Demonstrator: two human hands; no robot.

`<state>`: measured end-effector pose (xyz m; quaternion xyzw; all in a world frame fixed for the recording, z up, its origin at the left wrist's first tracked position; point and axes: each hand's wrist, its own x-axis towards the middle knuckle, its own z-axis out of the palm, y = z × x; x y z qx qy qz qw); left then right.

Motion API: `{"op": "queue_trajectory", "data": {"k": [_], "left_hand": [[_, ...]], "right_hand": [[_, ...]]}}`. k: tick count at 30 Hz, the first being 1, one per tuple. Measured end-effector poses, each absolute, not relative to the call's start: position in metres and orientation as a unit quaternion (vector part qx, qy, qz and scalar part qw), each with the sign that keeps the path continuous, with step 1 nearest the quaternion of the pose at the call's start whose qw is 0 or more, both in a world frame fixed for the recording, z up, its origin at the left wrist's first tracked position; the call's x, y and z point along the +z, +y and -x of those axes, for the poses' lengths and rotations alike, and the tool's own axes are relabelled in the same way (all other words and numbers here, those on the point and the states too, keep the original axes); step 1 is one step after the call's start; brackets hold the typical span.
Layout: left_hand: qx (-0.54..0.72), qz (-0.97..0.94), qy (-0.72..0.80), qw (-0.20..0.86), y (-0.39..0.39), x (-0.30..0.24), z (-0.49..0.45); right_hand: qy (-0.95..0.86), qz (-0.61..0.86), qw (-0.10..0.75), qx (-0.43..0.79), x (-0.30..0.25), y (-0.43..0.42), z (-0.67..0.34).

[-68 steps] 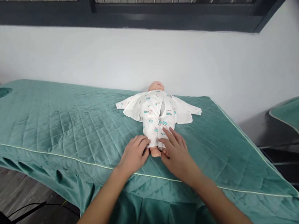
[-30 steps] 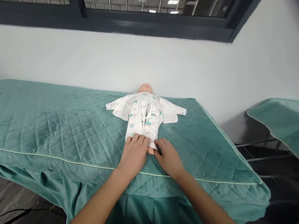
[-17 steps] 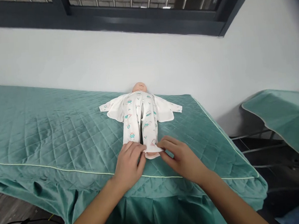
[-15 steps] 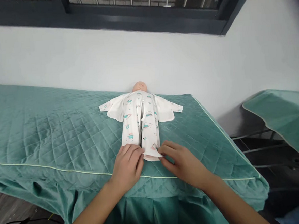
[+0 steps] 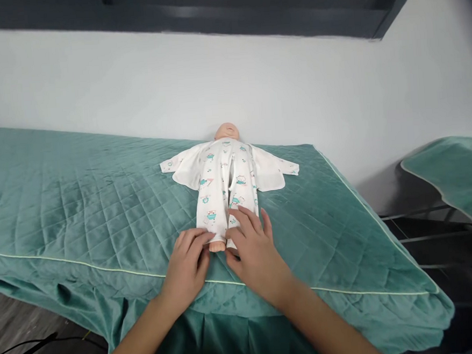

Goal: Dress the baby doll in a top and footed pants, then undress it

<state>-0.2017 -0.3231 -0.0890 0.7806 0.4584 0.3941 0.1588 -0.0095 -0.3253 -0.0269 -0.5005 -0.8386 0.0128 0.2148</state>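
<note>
A baby doll (image 5: 227,130) lies on its back, dressed in a white top (image 5: 268,169) with its sides spread out and white trousers (image 5: 210,203) with teal prints. My left hand (image 5: 188,266) pinches the outer edge of the cuff on the left trouser leg. The toes of the doll's foot (image 5: 217,246) show just below that cuff. My right hand (image 5: 260,256) lies over the lower right trouser leg, its index finger and thumb closed at the inner edge of the left cuff. The doll's other foot is hidden behind my right hand.
A quilted green cover (image 5: 101,208) with a pale piped edge lies over the bed under the doll. Behind it stands a white wall (image 5: 133,87) below a dark window frame (image 5: 208,12). Another green-covered surface (image 5: 457,172) is at the right, and a black cable (image 5: 21,345) at the lower left.
Both hands have moved from the cuff of the right trouser leg to the left one, whose foot now shows. The view has tilted down slightly.
</note>
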Motion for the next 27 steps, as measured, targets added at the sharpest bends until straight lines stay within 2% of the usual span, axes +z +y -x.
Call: {"op": "queue_trajectory", "data": {"k": [8, 14, 20, 22, 25, 27], "left_hand": [[0.471, -0.732, 0.448, 0.206, -0.32, -0.08, 0.197], [0.514, -0.723, 0.441, 0.137, -0.333, -0.072, 0.203], [0.463, -0.745, 0.453, 0.159, -0.334, -0.089, 0.222], [0.45, -0.75, 0.453, 0.171, -0.32, -0.091, 0.23], [0.441, -0.739, 0.489, 0.142, -0.281, -0.089, 0.235], [0.397, -0.762, 0.505, 0.089, -0.248, -0.088, 0.232]], "right_hand": [[-0.823, 0.521, 0.225, 0.023, -0.041, -0.318, 0.021], [-0.829, 0.491, 0.267, 0.01, -0.012, -0.33, 0.017], [-0.859, 0.45, 0.246, -0.002, -0.015, -0.34, 0.013], [-0.84, 0.457, 0.292, 0.017, -0.019, -0.332, 0.001], [-0.752, 0.501, 0.428, 0.019, -0.025, -0.298, -0.026], [-0.721, 0.526, 0.451, 0.009, -0.033, -0.266, -0.044]]}}
